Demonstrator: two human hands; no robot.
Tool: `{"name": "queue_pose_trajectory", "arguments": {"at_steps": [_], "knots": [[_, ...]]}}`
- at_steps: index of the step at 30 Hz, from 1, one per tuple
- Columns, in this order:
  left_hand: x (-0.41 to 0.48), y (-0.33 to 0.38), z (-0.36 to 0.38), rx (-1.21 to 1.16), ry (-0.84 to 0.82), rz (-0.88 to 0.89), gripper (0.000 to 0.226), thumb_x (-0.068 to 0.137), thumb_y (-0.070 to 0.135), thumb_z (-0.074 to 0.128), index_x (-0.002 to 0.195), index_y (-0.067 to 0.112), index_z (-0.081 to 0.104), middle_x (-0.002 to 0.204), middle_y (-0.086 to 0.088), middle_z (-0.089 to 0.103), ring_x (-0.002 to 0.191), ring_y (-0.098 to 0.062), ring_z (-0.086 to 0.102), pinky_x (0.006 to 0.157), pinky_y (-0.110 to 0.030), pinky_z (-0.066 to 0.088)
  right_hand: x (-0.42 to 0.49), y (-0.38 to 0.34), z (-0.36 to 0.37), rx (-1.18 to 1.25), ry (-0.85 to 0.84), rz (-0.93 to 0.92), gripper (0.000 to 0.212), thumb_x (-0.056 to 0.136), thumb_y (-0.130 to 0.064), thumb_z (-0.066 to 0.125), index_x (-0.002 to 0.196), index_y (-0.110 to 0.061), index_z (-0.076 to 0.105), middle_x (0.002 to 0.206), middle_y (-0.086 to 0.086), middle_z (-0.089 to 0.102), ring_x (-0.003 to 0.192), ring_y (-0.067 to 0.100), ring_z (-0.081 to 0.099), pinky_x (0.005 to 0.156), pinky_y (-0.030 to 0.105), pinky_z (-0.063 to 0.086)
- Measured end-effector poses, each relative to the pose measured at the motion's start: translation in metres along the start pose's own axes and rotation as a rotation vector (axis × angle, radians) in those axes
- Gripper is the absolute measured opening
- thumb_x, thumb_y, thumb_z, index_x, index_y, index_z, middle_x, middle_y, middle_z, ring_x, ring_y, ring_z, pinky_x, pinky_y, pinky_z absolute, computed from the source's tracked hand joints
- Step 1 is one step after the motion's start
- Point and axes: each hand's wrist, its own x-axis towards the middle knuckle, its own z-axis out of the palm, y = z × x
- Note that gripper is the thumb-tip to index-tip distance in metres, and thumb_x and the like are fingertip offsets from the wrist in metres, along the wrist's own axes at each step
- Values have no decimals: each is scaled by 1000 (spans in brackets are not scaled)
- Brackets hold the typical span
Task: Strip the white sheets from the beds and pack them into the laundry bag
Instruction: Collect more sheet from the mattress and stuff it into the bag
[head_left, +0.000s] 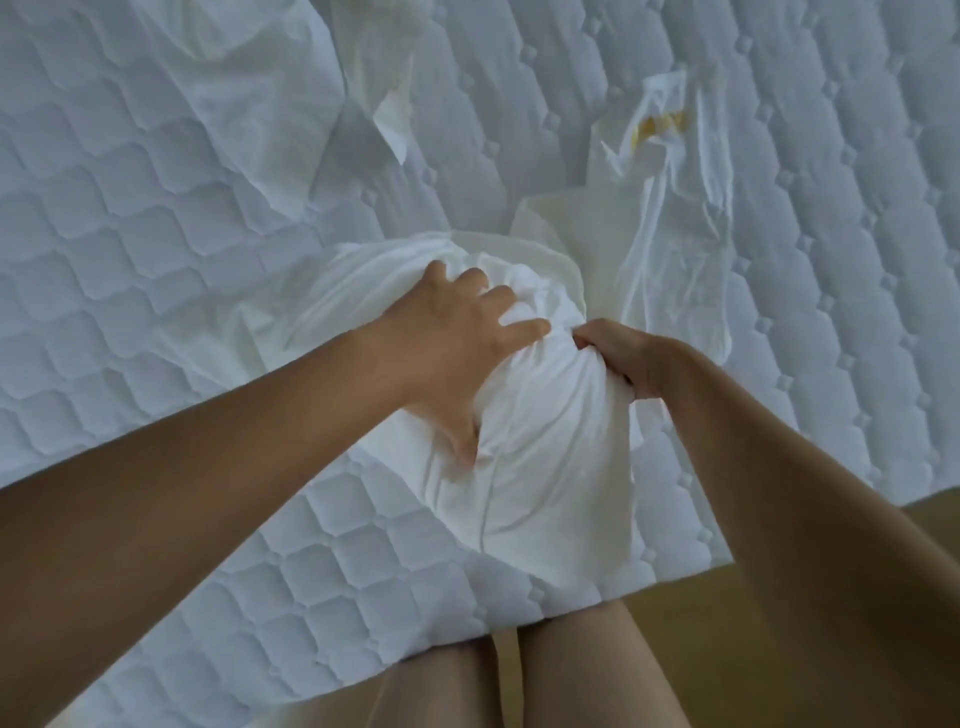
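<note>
A bunched white sheet (550, 457) lies on the quilted mattress (130, 291) near its front edge. My left hand (457, 343) lies spread on top of the bundle, fingers pressing into the cloth. My right hand (623, 358) grips a gathered fold at the bundle's right side. A thin translucent plastic laundry bag (670, 244) with a yellow mark lies crumpled just behind and to the right of the bundle. Whether the sheet sits partly inside the bag I cannot tell. Another loose white sheet (249, 83) lies rumpled at the far left of the mattress.
The mattress edge runs diagonally across the bottom, with a wooden floor (691, 649) below it at the right. My legs (571, 675) stand against the mattress edge. A crumpled piece of white cloth or paper (395, 119) lies at the far middle.
</note>
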Motion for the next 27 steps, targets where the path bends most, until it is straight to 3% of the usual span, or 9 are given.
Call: {"name": "queue_pose_trajectory", "arguments": {"at_steps": [5,7,10,12,17,20,22,24,27], "knots": [[-5,52,26,-91,-36,-60,120,56,85,60,149,37,2,152,-6,21,135,-31,27,107,-51,23,-5,33,12,20,110,51,24,85,-29,44,78,-15,61,82,6,63,76,23,57,77,36,44],[-4,59,26,-88,-37,-80,118,56,83,61,149,37,6,151,-5,23,134,-30,29,106,-50,23,-6,39,20,1,296,-24,32,85,-34,43,100,-13,62,104,8,64,92,26,57,81,35,43],[9,53,10,-113,-109,-74,119,50,82,66,148,40,12,151,-3,27,134,-29,30,106,-49,25,-26,45,27,-55,538,-147,53,91,-38,41,138,-15,37,137,12,43,125,31,39,97,41,34],[25,45,-6,-161,-179,-54,118,44,82,68,145,45,19,146,-1,35,131,-28,36,103,-49,31,-53,46,32,-25,590,-301,60,94,-41,45,147,-20,27,147,8,30,135,28,26,108,42,26],[61,23,-42,-247,-317,50,89,47,69,78,125,44,43,112,12,56,91,-16,51,69,-29,36,-108,57,81,-465,811,-583,87,72,-73,43,138,-16,42,137,11,46,127,33,40,103,50,35],[73,13,-48,-297,-372,28,101,53,65,78,141,39,36,138,8,49,122,-20,48,92,-30,40,-106,56,100,-743,862,-544,102,55,-77,51,138,-18,40,134,18,51,124,41,46,95,63,38],[75,6,-47,-324,-389,-10,123,36,76,71,146,43,26,148,8,40,132,-21,42,104,-36,38,-97,54,86,-812,902,-616,107,51,-78,56,138,-18,39,127,17,57,116,40,54,89,60,43],[75,0,-47,-384,-310,-74,130,26,82,66,144,45,28,147,8,40,132,-20,42,105,-38,38,-87,54,61,-793,903,-765,101,54,-80,52,132,-17,46,120,12,60,107,36,59,84,51,46],[67,-5,-54,-456,88,-272,93,61,77,64,140,30,44,139,-4,47,127,-27,45,101,-38,37,-81,46,19,-617,863,-852,95,54,-79,53,122,-13,59,115,6,64,103,32,61,85,42,46]]}}
